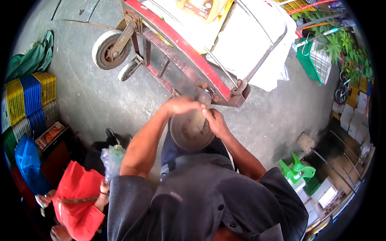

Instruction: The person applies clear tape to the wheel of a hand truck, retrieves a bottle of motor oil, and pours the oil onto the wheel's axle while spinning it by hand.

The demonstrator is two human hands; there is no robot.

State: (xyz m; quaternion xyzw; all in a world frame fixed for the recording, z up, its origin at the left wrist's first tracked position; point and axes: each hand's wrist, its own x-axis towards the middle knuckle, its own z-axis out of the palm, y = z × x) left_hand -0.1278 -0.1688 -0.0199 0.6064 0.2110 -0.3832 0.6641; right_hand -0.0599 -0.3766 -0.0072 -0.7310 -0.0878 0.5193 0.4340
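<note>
In front of my lap is a round, grey-brown, bowl-like thing (188, 135), somewhat blurred and partly see-through, with a paler patch near its upper right. My left hand (183, 105) bends over its far edge, fingers together and pointing right. From the right, my right hand (216, 123) grips the same thing, thumb up close to the left fingertips. The undersides of both hands are hidden. Just beyond them, the red metal cart frame (189, 52) rises, its rusty lower bar nearly reaching my hands.
White-rimmed wheels (110, 49) stick out from the cart, which bears white sacks (249, 48) and a yellow-orange jug (201, 8). At left stand stacked crates (32, 94) and a person in red (78, 197). A green plastic stool (297, 170) and a roller (305, 142) lie right.
</note>
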